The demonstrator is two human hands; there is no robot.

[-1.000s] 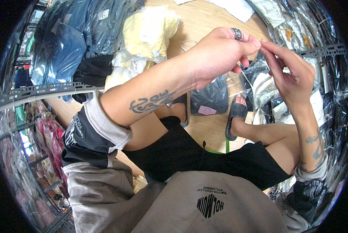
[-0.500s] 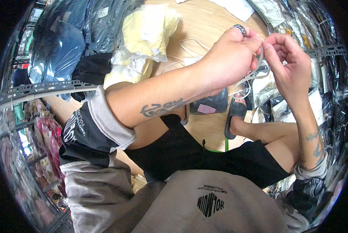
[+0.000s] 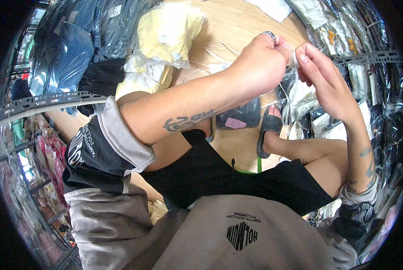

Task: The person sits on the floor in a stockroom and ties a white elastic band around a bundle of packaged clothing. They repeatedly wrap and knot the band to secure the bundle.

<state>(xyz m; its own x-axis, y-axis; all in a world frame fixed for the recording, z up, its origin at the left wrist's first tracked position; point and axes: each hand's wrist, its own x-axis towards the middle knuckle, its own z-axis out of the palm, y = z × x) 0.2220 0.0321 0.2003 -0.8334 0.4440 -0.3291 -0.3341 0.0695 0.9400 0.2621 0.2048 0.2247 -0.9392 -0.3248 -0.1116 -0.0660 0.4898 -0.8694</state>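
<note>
My left hand (image 3: 261,65), with a dark ring on one finger, is closed in a pinch on a thin whitish cord (image 3: 294,54). Facing it, my right hand (image 3: 325,81) pinches the same cord between thumb and fingers. Only a short gap separates the two sets of fingertips, above the floor. A slack part of the cord hangs below them; the rest is hidden behind my left hand. Beneath the hands lies a dark plastic-wrapped package (image 3: 239,113) with a pink label, beside my sandalled foot (image 3: 270,128).
Bagged yellow garments (image 3: 169,33) and bagged blue jeans (image 3: 73,56) lie at the far left. Perforated metal rails run along the left (image 3: 44,103) and right (image 3: 370,58). Bagged clothes (image 3: 318,20) fill the right side. Another white cord (image 3: 217,43) lies on the wooden floor (image 3: 228,27).
Both hands have shifted slightly left, still pinching the cord. The right fingers have turned, and the cord's wide loop below the hands now shows less.
</note>
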